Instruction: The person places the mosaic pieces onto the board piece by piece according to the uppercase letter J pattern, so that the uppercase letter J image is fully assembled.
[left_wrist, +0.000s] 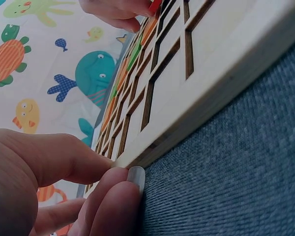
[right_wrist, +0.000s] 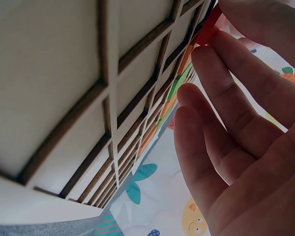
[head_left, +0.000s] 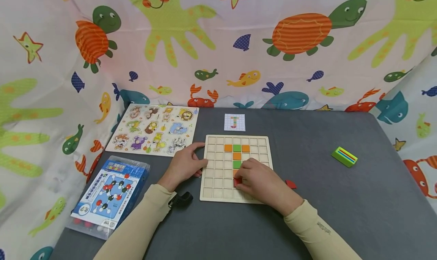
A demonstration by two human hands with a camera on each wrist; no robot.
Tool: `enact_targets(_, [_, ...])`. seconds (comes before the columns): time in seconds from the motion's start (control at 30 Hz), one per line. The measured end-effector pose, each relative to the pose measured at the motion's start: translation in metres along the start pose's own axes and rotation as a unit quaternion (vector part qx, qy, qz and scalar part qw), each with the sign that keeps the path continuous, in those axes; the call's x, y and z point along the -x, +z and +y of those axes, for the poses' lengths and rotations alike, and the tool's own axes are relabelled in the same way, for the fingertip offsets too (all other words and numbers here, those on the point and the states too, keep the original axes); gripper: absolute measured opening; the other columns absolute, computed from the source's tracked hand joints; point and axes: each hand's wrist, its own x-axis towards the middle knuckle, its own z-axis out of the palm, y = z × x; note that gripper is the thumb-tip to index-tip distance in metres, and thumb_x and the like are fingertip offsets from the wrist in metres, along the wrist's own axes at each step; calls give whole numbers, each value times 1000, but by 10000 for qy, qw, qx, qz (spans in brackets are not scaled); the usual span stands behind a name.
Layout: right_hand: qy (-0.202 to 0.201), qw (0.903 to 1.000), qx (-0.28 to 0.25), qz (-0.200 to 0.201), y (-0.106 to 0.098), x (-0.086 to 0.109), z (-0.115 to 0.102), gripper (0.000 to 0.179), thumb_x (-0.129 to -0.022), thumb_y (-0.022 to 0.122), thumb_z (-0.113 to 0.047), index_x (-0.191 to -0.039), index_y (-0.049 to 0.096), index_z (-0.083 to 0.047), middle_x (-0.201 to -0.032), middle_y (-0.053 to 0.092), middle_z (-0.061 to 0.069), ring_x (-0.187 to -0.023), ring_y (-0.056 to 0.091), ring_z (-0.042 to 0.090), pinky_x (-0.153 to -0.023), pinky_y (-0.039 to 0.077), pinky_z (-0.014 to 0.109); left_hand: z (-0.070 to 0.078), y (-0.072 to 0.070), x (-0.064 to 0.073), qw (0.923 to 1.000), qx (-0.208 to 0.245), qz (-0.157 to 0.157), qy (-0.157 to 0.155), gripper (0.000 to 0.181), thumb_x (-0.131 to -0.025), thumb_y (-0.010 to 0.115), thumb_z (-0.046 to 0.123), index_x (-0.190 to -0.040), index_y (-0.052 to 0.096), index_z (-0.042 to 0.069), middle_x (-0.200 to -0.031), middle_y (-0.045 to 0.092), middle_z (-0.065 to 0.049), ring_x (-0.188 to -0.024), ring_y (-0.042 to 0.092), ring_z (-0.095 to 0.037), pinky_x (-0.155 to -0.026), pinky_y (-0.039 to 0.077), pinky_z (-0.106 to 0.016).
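A square wooden grid board (head_left: 217,183) lies on the dark table. Orange and green square tiles sit in its cells: an orange-green-orange row, with a column running down from the green tile (head_left: 237,148). My right hand (head_left: 261,180) is over the lower middle, pinching a red square tile (right_wrist: 208,27) between thumb and fingertips at the cell below the column. The other fingers reach along the board's surface. My left hand (head_left: 184,163) grips the board's left edge, thumb on top and fingers (left_wrist: 115,201) against the side. Another red tile (head_left: 291,184) lies on the table near my right wrist.
Behind the board lies a small printed card (head_left: 234,122) with a coloured grid pattern. An animal puzzle board (head_left: 158,127) is at the back left, with a bagged molecule-model kit (head_left: 109,193) before it. A green striped block (head_left: 345,156) sits far right.
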Motion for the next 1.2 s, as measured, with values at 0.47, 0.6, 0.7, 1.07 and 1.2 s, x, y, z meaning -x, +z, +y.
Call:
enact_targets(0.47, [195, 9997, -57, -102, 0, 0, 2, 13, -88, 90, -21, -99, 83, -19, -95, 70, -6, -99, 62, 15, -87, 60, 35, -2, 0, -3, 10000, -25, -28, 32, 65, -94, 81, 30, -155, 58, 25, -78, 72, -5, -62, 75, -21, -58, 58, -35])
enact_targets(0.6, [227, 9997, -121, -44, 1, 0, 3, 13, -88, 91, -19, -99, 83, -19, -96, 71, -5, -101, 63, 16, -89, 60, 35, -2, 0, -3, 10000, -30, -50, 16, 65, -95, 80, 30, -155, 57, 25, -78, 72, -5, -62, 75, -21, -58, 58, -35])
enact_targets(0.7, [231, 9997, -123, -27, 2, 0, 2, 13, -88, 91, -19, -98, 83, -20, -96, 71, -5, -102, 64, 16, -91, 61, 35, -3, 0, -2, 10000, -37, -45, 7, 65, -95, 80, 29, -155, 57, 24, -78, 72, -6, -61, 74, -20, -59, 59, -35])
enact_targets(1.07, [238, 9997, -86, -21, 2, -1, 1, 13, -88, 91, -19, -98, 83, -19, -94, 69, -4, -101, 63, 16, -90, 61, 35, -4, 0, -3, 10000, -43, -36, 28, 64, -95, 80, 28, -155, 57, 25, -78, 72, -6, -61, 74, -20, -59, 59, -34])
enact_targets(1.2, [255, 9996, -108, -45, -1, -2, 2, 13, -89, 90, -21, -99, 83, -19, -97, 71, -4, -103, 64, 17, -89, 61, 36, -3, 0, -2, 10000, -37, -29, 40, 65, -95, 80, 29, -155, 57, 25, -78, 72, -6, -61, 74, -20, -59, 58, -35])
